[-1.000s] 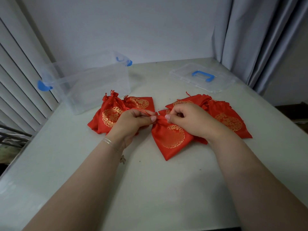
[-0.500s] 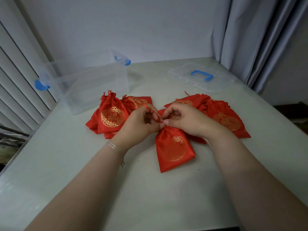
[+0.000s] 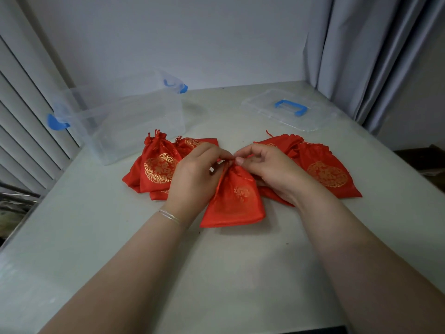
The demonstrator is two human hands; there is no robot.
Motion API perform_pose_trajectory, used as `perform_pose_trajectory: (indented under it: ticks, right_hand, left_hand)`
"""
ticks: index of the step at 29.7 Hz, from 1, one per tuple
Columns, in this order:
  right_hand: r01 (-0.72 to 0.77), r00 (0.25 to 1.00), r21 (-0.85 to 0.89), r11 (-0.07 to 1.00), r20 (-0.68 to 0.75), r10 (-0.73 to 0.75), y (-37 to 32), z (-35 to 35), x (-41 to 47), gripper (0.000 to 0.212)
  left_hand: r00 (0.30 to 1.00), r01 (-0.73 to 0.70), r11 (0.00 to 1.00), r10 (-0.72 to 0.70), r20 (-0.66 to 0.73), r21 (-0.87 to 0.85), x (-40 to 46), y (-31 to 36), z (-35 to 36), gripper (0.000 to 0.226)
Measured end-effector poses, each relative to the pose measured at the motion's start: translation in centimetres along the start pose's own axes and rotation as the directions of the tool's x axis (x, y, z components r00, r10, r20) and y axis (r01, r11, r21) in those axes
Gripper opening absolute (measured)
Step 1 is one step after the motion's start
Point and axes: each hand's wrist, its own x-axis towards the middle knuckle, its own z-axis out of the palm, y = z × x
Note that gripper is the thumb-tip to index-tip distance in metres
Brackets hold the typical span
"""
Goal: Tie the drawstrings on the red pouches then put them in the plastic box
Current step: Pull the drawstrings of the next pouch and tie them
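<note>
1. L hand [image 3: 192,175] and R hand [image 3: 266,167] meet over the neck of the mid pouch [image 3: 234,201]. Fingertips of both are curled in and pinching at the gathered mouth, almost certainly the drawstrings, but the cords themselves are too thin/hidden to make out.
2. Pouch lies on the table [image 3: 216,273], base toward the person, neck bunched up under the fingers. Looks mid-tie; can't tell if a knot is formed yet.
3. Left pile [image 3: 159,167]: a few pouches w/ necks cinched, so prob. tied already. Right pile [image 3: 325,174]: pouches lying flatter, prob. still to do.
4. Box [image 3: 125,121] sits open at back left, near the left pile; I see no pouches in it. Lid [image 3: 286,109] is off, back right, well apart from the box.
5. So progress: some tying done, boxing not started, by my read.
6. Risks from here:
   - Cord slips out of a pinch bc it's thin and the satin is slick, so the knot comes loose or never sets.
   - Pulling uneven could yank one end through the channel, leaving the mouth unable to close.
   - Fabric caught in the knot if the neck isn't gathered clean.
   - Wrists sit just over both piles; a sweep could mix tied w/ untied.
   - Light pouch may lift or drag w/ the pull, since nothing pins the base.
</note>
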Motion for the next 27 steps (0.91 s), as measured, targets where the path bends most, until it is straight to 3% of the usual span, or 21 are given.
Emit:
perform_pose_trajectory:
  ticks: [6,10,18,23,25,27]
  right_hand:
    - [0.063,0.993,-0.074,0.995,0.103,-0.056,0.0,-0.6,0.1,0.021]
    - [0.135,0.991,-0.251,0.959,0.049,-0.127,0.0,-0.8,0.2,0.021]
    - [0.086,0.996,-0.341,0.936,-0.003,-0.092,0.7,-1.0,0.8,0.016]
    - [0.075,0.996,-0.413,0.907,-0.021,-0.092,0.8,-1.2,1.0,0.013]
    - [0.068,0.994,-0.409,0.91,-0.053,-0.098,0.9,-1.3,0.9,0.009]
    - [0.049,0.995,-0.296,0.954,-0.073,-0.074,0.7,-1.1,0.9,0.009]
  left_hand:
    - [1.0,-0.02,1.0,0.02,0.003,0.007,0.0,-0.2,0.0,0.007]
    - [0.998,-0.057,0.998,0.057,0.023,-0.001,0.1,-0.4,0.0,0.005]
    - [0.999,-0.028,0.979,0.033,0.024,-0.202,-0.3,0.2,-0.2,0.013]
    - [0.995,-0.077,0.977,0.087,0.044,-0.197,-0.2,0.4,-0.3,0.018]
    - [0.996,0.006,0.962,0.02,0.09,-0.273,-0.2,0.8,-0.2,0.014]
    - [0.976,0.175,0.906,-0.106,0.192,-0.386,0.0,0.8,-0.5,0.008]
